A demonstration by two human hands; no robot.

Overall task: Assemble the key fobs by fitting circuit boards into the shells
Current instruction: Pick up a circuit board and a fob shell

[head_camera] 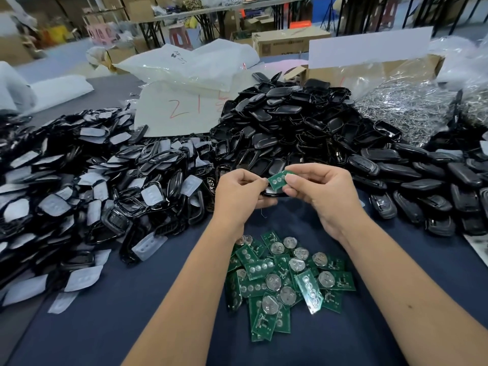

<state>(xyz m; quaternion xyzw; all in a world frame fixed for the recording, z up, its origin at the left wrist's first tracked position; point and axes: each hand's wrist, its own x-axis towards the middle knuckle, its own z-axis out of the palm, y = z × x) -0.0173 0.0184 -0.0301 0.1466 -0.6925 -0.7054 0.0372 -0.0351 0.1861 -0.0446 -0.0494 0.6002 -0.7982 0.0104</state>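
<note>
Currently, item: circuit board (277,179), pinched by right hand (320,192) and steadied by left hand (239,190), whose grip curls round a black shell (272,192) beneath, likely for seating; spare boards (285,280) at six o'clock.

Board (277,179) between the hands: green with silver round pads. Boards (285,281) below the hands: green, silver coin cells. Shells (280,122) beyond the hands: glossy black. Shells (79,180) left of the left hand: black with pale grey pads. Cloth (132,313) under the arms: dark navy. Sheet (179,109) beyond: white, red marking.
</note>
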